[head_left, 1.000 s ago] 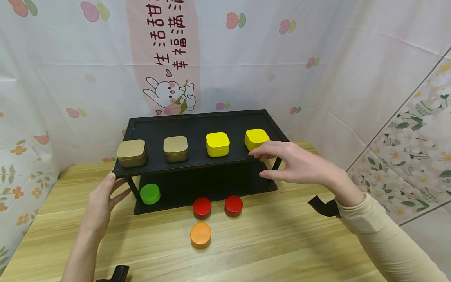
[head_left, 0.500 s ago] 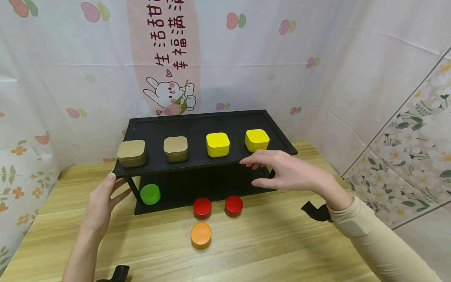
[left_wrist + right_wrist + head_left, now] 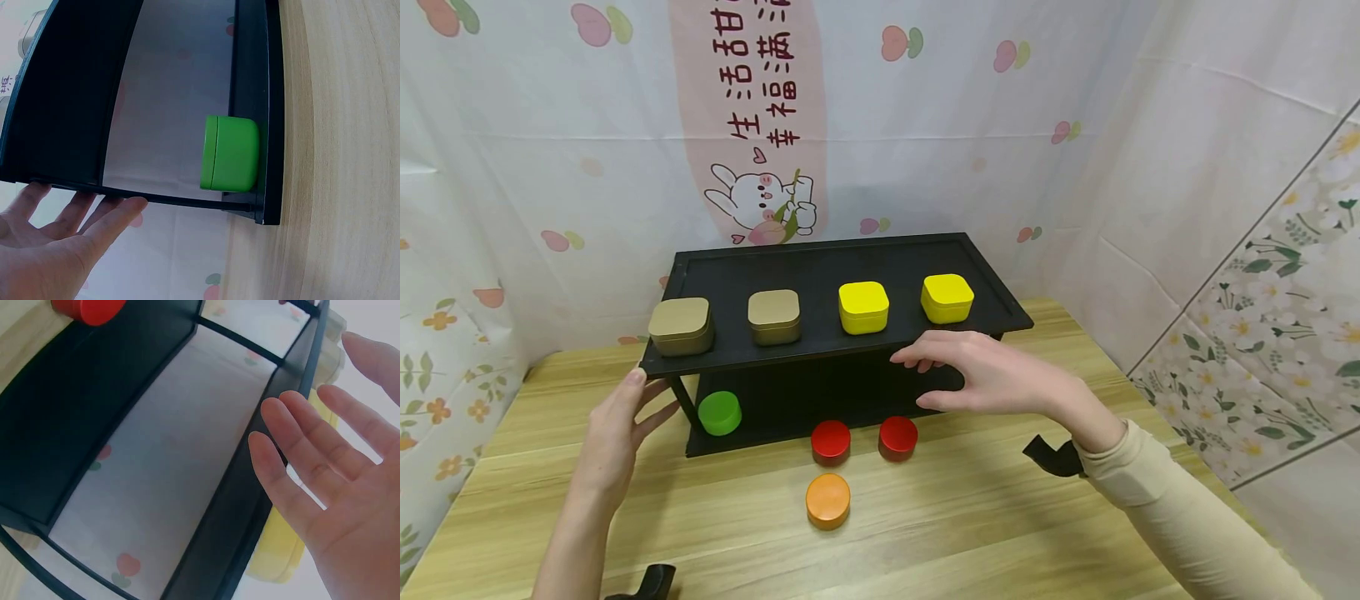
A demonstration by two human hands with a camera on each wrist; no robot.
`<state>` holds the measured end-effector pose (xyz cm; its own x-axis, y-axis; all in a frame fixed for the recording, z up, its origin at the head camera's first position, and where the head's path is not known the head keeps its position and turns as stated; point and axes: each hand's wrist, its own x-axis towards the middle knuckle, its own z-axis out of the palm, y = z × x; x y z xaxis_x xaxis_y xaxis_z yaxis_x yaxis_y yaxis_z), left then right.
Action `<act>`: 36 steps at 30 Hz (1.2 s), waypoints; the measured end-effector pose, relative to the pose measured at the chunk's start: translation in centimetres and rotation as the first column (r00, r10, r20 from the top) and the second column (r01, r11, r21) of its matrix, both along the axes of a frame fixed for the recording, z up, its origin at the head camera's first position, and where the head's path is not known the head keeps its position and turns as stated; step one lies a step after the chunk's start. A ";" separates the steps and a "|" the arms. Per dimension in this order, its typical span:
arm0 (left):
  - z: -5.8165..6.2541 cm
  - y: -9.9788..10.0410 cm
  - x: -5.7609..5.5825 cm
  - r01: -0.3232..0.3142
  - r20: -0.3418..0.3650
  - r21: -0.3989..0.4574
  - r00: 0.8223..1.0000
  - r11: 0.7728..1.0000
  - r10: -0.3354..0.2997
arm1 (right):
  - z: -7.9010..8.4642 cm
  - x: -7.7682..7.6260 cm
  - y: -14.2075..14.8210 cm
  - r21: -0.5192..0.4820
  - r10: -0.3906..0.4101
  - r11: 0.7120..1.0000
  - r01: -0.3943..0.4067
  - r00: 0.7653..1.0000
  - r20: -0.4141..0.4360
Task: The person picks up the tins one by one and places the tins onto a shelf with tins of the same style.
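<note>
My left hand (image 3: 606,429) is at the left end of a black two-tier shelf (image 3: 820,354), its fairly straight fingers touching the top board's edge and corner post. Near it, a green round lidded box (image 3: 719,413) stands on the lower tier. My right hand (image 3: 1000,371) hovers before the shelf's right front, fingers spread and lightly bent, holding nothing. Below and left of it, a red round box (image 3: 897,438) sits on the table, with another red box (image 3: 831,443) and an orange round box (image 3: 827,502) further left.
Along the top board stand two gold square boxes (image 3: 774,317) on the left and two yellow square boxes (image 3: 863,308) on the right. The wood-grain table (image 3: 985,508) meets a patterned cloth (image 3: 925,167) behind the shelf. Black straps or mounts show at both wrists.
My right hand has moved down and left, away from the rightmost yellow box and towards the red boxes. The left hand stays at the shelf corner.
</note>
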<state>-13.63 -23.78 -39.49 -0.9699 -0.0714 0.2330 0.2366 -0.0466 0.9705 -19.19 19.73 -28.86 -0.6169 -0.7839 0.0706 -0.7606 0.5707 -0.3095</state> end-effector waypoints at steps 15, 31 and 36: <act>0.0 0.1 -0.1 0.000 0.006 0.013 1.000 1.000 0.000 | -1.6 0.0 -2.5 0.036 0.025 0.999 -0.027 0.998 0.053; 0.0 -0.1 -0.1 -0.007 0.011 0.006 1.000 1.000 0.007 | -3.0 -0.2 -5.4 0.032 0.108 0.993 -0.111 0.991 0.078; 0.0 -0.1 -0.2 -0.006 0.013 0.003 1.000 1.000 0.006 | -3.4 -0.4 -6.0 0.041 0.100 0.994 -0.104 0.991 0.092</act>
